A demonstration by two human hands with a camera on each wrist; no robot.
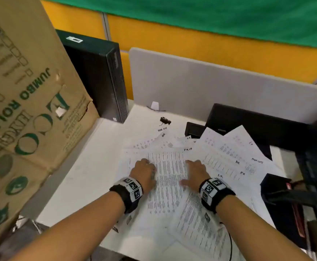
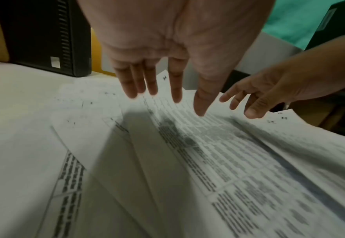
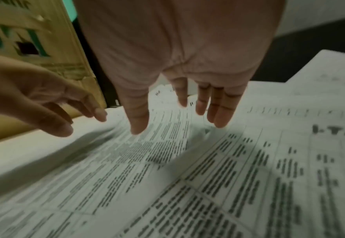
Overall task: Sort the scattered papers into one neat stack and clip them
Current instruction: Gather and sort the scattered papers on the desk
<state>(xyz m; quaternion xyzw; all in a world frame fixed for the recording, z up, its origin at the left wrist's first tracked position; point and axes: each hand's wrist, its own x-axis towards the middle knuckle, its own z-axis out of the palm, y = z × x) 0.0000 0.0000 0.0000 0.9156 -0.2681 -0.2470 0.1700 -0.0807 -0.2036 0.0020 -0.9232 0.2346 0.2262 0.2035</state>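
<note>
Several printed sheets (image 1: 169, 178) lie fanned and overlapping across the white desk (image 1: 89, 176). My left hand (image 1: 146, 170) hovers just over the left side of the top sheet with straight, spread fingers (image 2: 153, 83). My right hand (image 1: 195, 172) is over that sheet's right side, fingers (image 3: 218, 109) straight too. Both wrist views show palms down, a little above the paper (image 2: 208, 153), holding nothing. A small black binder clip (image 1: 165, 120) lies on the desk behind the papers, out of reach of both hands.
A big cardboard box (image 1: 25, 110) leans at the left. A black computer case (image 1: 101, 78) stands behind it. A grey divider (image 1: 210, 87) closes the back. Black trays and holders (image 1: 285, 194) crowd the right side, partly under the papers.
</note>
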